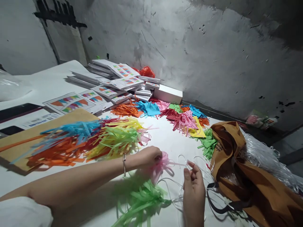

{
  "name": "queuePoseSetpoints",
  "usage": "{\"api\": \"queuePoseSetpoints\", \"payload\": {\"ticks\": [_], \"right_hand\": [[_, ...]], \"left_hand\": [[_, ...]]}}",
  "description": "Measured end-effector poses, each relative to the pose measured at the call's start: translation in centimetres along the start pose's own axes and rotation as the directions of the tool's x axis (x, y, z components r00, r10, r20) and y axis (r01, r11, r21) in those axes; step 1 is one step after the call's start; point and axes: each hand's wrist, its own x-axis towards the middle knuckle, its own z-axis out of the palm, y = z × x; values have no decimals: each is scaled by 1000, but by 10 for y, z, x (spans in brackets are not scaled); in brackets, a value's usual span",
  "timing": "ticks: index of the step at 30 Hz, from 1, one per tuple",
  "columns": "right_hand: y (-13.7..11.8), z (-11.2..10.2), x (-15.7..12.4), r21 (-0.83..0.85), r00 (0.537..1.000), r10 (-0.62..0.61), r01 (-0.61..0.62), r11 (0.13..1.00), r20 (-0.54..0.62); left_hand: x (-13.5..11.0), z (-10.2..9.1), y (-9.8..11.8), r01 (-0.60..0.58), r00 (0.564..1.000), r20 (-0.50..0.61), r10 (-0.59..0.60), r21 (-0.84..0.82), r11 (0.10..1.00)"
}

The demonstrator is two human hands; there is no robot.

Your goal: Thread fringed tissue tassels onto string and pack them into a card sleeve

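Nearest, before the grip, the green tassel (148, 200) lies by loose cord (177, 199), whose loops could snag the right hand (194, 186). That hand pinches a strand (178, 163) of the pink tassel (163, 162), clasped opposite by the left hand (151, 157); overpulling might tear it. Beyond, the fringe pile (71, 145) could scatter if the left arm brushed it.

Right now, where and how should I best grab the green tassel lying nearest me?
Pinch the green tassel by its narrow gathered end, probably from the right with your right hand once free: that end points toward this hand, while the loose strips fan out leftward and could splay.
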Motion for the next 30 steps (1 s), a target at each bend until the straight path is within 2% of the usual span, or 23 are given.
{"api": "queuePoseSetpoints", "payload": {"ticks": [2, 4, 7, 10, 13, 16, 18, 20, 21, 23, 25, 26, 28, 29, 30], "right_hand": [[6, -2, 4, 22, 1000, 11, -11, 1000, -5], [9, -3, 4, 43, 999, 3, -2, 999, -35], [6, -1, -2, 36, 996, -21, 24, 999, -87], [-3, 5, -14, -30, 993, -74, 71, 997, -95], [-10, 11, -23, -109, 979, -201, 198, 974, -24], [-9, 13, -23, -94, 929, -348, 360, 928, 124], [-6, 10, -19, -49, 927, -348, 357, 933, 140], [-3, 5, -12, -9, 968, -247, 248, 969, 29], [-1, 2, -9, 8, 982, -182, 182, 983, -47], [1, -3, -5, 28, 986, -100, 104, 994, -137], [2, -4, -4, 28, 987, -92, 97, 995, -131], [2, -4, -5, 36, 990, -95, 99, 994, -105], [1, 0, -9, 87, 996, -86, 89, 992, -27], [0, 3, -11, 124, 997, -71, 69, 990, 6], [-1, 6, -13, 164, 998, -46, 41, 986, 30]], "left_hand": [[9, -1, -12, 115, 993, 15, -115, -162, 980], [14, -5, -15, 160, 986, 1, -166, -263, 951], [13, -14, -7, 208, 967, -41, -252, -449, 869], [3, -13, 12, 229, 946, -56, -319, -581, 781], [-9, -1, 30, 243, 933, -27, -358, -688, 684], [-17, 14, 41, 256, 936, 59, -346, -789, 559], [-19, 18, 40, 269, 943, 110, -313, -805, 529], [-19, 14, 34, 271, 946, 106, -308, -780, 564], [-18, 10, 30, 254, 945, 55, -324, -746, 616], [-18, -1, 25, 159, 929, -174, -328, -611, 775], [-20, -9, 26, 6, 899, -403, -172, -381, 925], [-21, -11, 30, -78, 900, -432, -49, -271, 959], [-24, -8, 41, -238, 925, -337, 178, -146, 960], [-25, -4, 46, -283, 934, -266, 240, -136, 949], [-25, 0, 50, -289, 944, -213, 253, -158, 944]]}}
